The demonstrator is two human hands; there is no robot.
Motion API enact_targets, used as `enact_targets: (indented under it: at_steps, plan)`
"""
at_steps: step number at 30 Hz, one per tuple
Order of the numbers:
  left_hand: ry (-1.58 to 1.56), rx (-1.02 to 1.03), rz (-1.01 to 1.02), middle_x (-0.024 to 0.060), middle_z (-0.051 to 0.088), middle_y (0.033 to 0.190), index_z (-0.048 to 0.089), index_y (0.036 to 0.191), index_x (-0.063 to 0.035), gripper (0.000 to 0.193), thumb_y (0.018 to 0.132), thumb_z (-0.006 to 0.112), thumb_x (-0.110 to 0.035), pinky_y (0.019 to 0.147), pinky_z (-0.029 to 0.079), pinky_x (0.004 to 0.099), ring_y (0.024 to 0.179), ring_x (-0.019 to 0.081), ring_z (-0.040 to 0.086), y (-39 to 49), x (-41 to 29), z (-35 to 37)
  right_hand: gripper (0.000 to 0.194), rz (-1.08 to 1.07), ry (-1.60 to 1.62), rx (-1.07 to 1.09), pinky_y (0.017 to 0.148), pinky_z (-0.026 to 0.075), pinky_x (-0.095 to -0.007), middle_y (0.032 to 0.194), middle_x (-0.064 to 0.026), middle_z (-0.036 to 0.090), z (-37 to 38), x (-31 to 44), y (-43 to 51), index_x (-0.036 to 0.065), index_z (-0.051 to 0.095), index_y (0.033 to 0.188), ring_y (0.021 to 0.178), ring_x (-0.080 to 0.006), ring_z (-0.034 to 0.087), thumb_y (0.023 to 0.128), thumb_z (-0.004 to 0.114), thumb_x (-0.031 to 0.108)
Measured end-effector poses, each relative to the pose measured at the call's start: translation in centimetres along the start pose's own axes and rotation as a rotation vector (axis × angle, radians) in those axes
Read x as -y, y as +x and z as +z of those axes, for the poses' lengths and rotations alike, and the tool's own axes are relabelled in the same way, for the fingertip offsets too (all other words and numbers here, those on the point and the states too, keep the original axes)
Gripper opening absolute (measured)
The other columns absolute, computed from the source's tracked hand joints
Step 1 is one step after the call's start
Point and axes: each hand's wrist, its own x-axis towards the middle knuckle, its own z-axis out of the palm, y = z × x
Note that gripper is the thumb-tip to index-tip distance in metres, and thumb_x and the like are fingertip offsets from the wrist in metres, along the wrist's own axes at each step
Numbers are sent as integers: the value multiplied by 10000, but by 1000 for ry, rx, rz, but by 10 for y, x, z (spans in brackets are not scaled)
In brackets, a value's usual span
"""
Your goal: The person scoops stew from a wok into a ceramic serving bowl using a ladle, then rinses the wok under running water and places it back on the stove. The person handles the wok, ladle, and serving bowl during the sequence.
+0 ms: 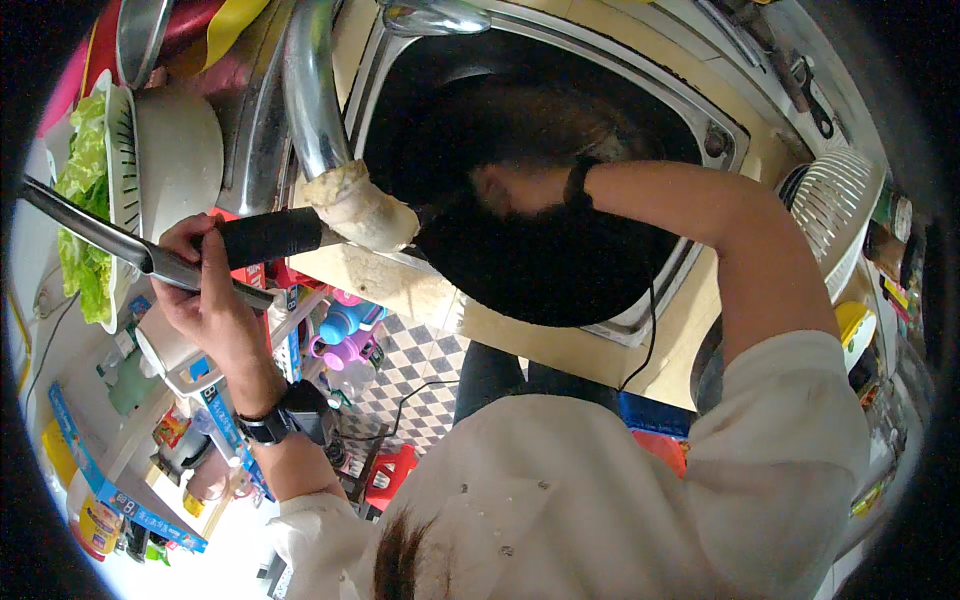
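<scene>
My left hand (217,292) is closed around the black handle (270,236) of a dark wok (555,270). A long metal utensil handle (90,229) also lies in that hand, crossing the wok handle. The wok is tilted over a sink with a metal rim (731,142). Inside the sink, my right hand (514,187) reaches over the wok's dark surface. Its fingers are lost in deep shadow, so I cannot tell what they hold. A chrome faucet (311,90) with a pale wrapped tip (360,206) hangs above the wok handle.
On the left, a white basket (120,187) of lettuce (82,172) stands beside a pale pot (180,157). A white slotted colander (832,210) is at the right. Below, cluttered shelves (142,420) and colored bottles (341,326) flank the checkered floor (420,352).
</scene>
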Motion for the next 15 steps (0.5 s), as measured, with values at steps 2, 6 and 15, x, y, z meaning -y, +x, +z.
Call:
enact_targets:
  at_steps: [2,6,15]
  plan:
    - [47,16,19,79,560,880,409,787,-40,168,783,525,81,829,403,282,848,150,529,3,0,-1,210,51,-76,197,677,470,-340,893,-104,571,25,8,-39,42,538,1033,834,-213,559,855,475,135]
    - [24,-5,-34,83,561,890,408,781,-41,168,787,527,79,822,402,283,851,154,527,1,1,-6,195,151,-517,191,641,467,-349,879,-81,578,-7,-12,-82,51,541,992,742,-203,544,809,518,115]
    - [-29,7,7,86,564,890,403,782,-41,169,789,523,79,828,400,289,853,160,529,4,-8,-1,196,27,216,213,491,389,-274,766,-4,521,61,57,-44,106,485,957,611,-142,440,779,482,24]
